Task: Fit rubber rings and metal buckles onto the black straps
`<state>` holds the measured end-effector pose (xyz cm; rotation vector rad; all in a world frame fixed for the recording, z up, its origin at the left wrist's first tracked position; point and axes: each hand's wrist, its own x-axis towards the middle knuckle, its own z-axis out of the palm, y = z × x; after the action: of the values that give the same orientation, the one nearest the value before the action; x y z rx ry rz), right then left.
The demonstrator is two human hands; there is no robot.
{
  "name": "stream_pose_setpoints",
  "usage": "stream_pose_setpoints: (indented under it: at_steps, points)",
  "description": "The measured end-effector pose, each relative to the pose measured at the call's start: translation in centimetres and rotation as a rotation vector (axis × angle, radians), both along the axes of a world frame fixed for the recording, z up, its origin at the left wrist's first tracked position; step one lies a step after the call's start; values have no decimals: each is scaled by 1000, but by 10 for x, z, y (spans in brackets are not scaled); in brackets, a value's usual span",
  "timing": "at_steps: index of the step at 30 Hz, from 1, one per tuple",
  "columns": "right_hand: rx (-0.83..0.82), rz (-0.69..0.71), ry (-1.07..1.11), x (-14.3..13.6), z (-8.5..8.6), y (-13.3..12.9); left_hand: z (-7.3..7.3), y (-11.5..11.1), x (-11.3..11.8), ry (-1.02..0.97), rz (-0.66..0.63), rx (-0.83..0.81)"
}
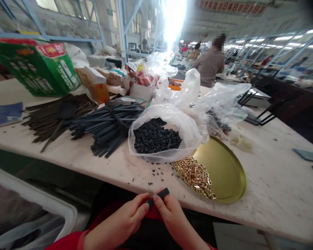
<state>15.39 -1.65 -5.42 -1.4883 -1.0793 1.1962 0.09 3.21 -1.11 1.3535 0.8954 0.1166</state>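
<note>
Both hands meet just off the front edge of the table. A short dark strip (163, 192) is pinched between my left hand (129, 217) and my right hand (170, 210), its squared end sticking out past the right fingers. Beyond them, a plastic bag (169, 154) lies open with small black loops (156, 139) inside. To its right, a gold tray (224, 166) carries a heap of shiny gold metal pieces (195, 175). Long dark blue strips (101, 125) lie in a bundle left of the bag.
Brown strips (41, 121), a green box (36, 69) and a blue booklet (5, 114) are at the left. Clear plastic bags (224, 100) crowd the back. A white bin (65, 205) stands at the lower left. A person (208, 66) is farther off.
</note>
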Motion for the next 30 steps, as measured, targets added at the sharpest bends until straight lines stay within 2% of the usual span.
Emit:
stream_pose_setpoints:
  at_steps: [4, 7, 9, 11, 14, 15, 18, 21, 25, 30]
  points:
    - [-39, 63, -78, 4, -3, 2, 4, 8, 6, 55, -108, 84]
    - [-41, 217, -77, 15, 8, 8, 4, 15, 10, 111, -155, 95]
    - [-35, 310, -160, 35, 20, 15, 1, 20, 11, 127, -157, 46]
    - [-15, 284, -369, 64, 31, 26, -2, 26, 12, 87, -108, 42]
    - [41, 116, -780, 111, 38, 48, -2, 33, 12, 14, 13, 7]
    - [46, 99, -897, 124, 37, 55, 0, 34, 12, 12, 46, -34]
    - [9, 209, -1111, 145, 28, 73, 10, 32, 11, 17, 125, -143]
    - [2, 285, -1143, 151, 14, 82, 19, 27, 6, -63, 194, -203]
    - [46, 294, -1166, 153, 1, 84, 21, 17, -5, -164, 260, -278]
    - [113, 300, -1204, 152, 3, 77, 22, 6, -14, -178, 320, -274]
